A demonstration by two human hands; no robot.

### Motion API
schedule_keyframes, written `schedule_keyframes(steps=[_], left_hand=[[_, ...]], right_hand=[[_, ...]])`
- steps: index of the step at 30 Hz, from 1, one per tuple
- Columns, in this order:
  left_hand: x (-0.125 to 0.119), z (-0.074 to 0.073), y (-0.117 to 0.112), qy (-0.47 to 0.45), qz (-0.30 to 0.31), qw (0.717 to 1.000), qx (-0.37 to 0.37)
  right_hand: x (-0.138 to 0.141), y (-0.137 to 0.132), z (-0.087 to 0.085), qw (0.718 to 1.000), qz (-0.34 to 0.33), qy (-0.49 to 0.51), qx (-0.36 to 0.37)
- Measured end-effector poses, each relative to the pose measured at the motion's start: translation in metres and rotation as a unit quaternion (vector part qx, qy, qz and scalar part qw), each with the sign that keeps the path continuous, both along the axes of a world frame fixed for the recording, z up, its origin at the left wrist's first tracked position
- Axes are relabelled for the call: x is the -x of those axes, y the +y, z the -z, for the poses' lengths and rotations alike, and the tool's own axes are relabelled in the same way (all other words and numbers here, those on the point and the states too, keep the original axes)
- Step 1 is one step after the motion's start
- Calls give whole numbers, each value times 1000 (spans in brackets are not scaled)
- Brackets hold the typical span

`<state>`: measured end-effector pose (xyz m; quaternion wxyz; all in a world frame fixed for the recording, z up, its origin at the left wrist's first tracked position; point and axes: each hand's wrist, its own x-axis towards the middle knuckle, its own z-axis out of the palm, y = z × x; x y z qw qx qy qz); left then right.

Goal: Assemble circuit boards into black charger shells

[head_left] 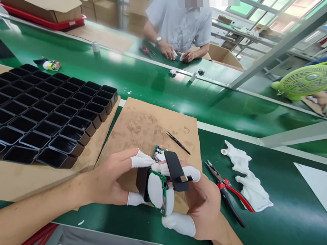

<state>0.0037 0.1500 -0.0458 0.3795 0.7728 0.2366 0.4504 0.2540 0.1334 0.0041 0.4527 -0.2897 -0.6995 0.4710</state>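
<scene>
My left hand (114,177), with white finger cots, is closed round a black plastic case (142,184). A green circuit board (163,181) with white pads (155,190) on it sits at the case's mouth; how far it goes inside is hidden. My right hand (203,199), also in finger cots, grips the circuit board from the right. A black end cover (176,170) with a metal-tipped connector stands tilted by its fingers. Behind my hands, another populated circuit board (159,153) lies on a cardboard sheet (142,119), with black tweezers (178,142) farther back.
Rows of open black cases (53,121) fill the left side. Red-handled pliers (224,188) and crumpled white gloves (253,183) lie to my right. Across the green belt (148,85), a co-worker's hands (167,51) hold small white parts. A green fan (307,80) stands far right.
</scene>
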Motion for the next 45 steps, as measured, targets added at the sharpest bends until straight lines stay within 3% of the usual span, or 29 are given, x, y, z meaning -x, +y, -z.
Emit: schedule_keyframes(steps=[22,30,38,45], left_hand=[[3,8,1,21,-13,1000,-19],[0,12,9,9,-66,986,-153],[-4,12,9,17,-80,986,-144],[-3,7,8,30,-88,987,-135]], right_hand=[[-3,0,16,999,-16,-35,-32],[-6,5,14,994,-35,-80,-59],[-6,4,17,986,-9,-109,-124],[-6,4,20,989,-27,-95,-109]])
